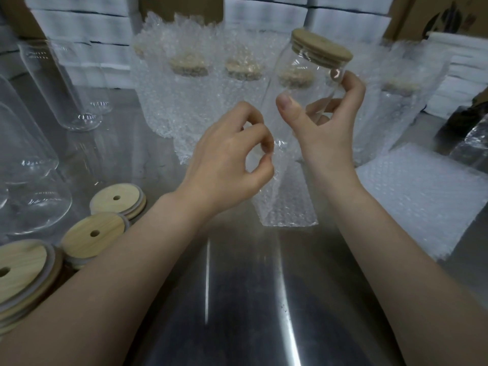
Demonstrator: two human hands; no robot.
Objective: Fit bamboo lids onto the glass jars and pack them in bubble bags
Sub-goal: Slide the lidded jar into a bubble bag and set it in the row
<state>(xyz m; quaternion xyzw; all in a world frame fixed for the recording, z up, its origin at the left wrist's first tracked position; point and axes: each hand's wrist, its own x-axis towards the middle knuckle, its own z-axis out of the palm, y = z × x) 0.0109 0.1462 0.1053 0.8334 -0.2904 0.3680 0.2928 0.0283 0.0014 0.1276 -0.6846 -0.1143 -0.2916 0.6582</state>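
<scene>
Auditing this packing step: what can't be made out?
Head view:
- Base of the glass jar: lost between the right hand and left hand, so its depth in the bubble bag is unclear.
- Bagged jars: blurred by bubble wrap; lid fit unreadable.
- Lid stack, lower left: cut off by the frame edge.

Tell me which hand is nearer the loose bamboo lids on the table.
Left. The left hand pinches the mouth of the bubble bag, up and right of the loose lids; the right hand holds the lidded jar farther right.
</scene>
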